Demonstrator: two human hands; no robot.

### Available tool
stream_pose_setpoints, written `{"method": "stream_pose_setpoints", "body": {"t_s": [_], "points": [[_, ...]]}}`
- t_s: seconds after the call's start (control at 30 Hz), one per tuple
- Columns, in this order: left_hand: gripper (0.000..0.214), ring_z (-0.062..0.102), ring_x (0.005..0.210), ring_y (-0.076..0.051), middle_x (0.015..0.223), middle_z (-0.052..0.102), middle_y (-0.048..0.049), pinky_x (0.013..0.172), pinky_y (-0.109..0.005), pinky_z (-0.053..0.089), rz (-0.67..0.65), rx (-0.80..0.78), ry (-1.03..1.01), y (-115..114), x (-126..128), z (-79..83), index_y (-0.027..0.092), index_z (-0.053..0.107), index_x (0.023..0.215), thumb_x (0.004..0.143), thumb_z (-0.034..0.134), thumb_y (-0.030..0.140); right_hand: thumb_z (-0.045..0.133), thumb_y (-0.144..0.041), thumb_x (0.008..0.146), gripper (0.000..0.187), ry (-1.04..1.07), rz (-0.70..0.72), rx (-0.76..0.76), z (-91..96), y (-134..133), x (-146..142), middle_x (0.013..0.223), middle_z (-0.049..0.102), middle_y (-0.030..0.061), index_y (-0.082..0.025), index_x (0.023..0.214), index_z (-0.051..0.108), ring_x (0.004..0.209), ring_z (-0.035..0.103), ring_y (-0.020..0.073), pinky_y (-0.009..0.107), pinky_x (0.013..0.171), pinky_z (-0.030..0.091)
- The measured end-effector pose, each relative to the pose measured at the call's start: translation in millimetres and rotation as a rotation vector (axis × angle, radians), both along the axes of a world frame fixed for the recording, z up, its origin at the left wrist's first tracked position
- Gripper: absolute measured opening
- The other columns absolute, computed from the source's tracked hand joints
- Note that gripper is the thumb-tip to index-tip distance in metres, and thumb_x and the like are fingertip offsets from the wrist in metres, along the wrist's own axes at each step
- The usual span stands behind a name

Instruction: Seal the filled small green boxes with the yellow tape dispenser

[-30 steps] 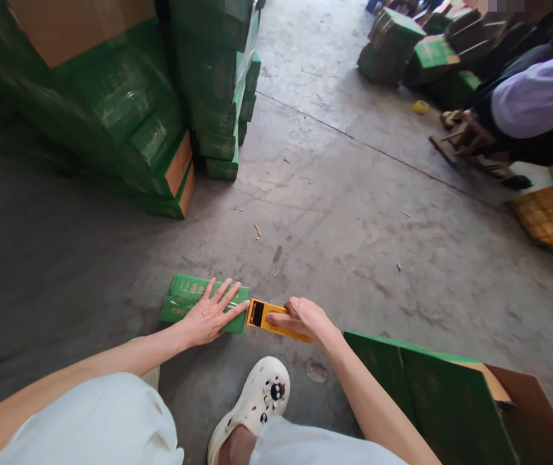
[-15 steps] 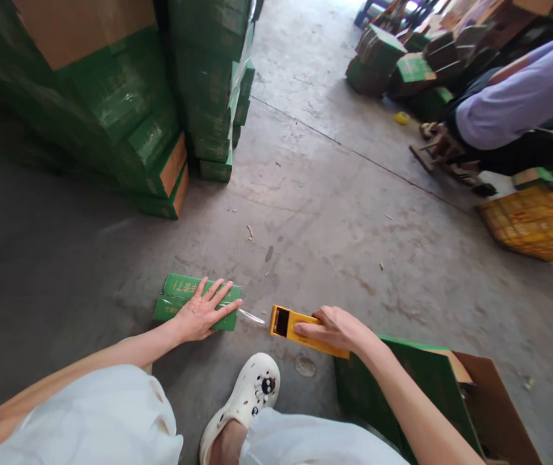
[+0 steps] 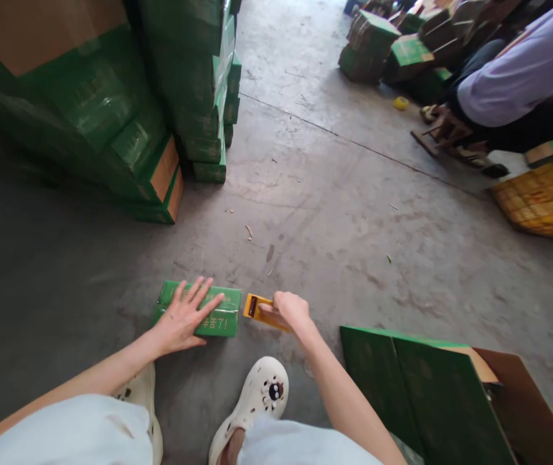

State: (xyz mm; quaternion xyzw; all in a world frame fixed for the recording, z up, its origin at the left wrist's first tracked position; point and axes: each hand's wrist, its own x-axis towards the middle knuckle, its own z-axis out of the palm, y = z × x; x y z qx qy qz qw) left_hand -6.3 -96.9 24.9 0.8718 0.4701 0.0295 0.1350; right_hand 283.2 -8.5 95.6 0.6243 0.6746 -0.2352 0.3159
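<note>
A small green box with printed writing lies on the concrete floor in front of me. My left hand rests flat on its top, fingers spread. My right hand is closed round a yellow tape dispenser, whose front end sits right at the box's right end. My white clogs show below, on either side of my knees.
Tall stacks of green cartons stand at the back left. A flattened green carton lies at my right. Another person in a lilac sleeve sits at the far right beside more cartons and a yellow crate.
My right hand drew the dispenser away to the right, trailing clear tape, then brought it back against the box's right end. The box has turned; its printed side now faces me.
</note>
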Motion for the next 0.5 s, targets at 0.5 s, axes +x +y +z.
{"method": "stream_pose_setpoints", "body": {"t_s": [0.5], "points": [[0.065, 0.064, 0.112, -0.029, 0.126, 0.065, -0.0141, 0.103, -0.045, 0.05, 0.773, -0.418, -0.66, 11.3, -16.7, 18.8, 0.02, 0.067, 0.136, 0.091, 0.06, 0.066, 0.056, -0.077, 0.085, 0.06, 0.884, -0.326, -0.21, 42.7, -19.6, 22.3, 0.062, 0.042, -0.004, -0.019, 0.07, 0.053, 0.058, 0.036, 0.0111, 0.025, 0.051, 0.023]]}}
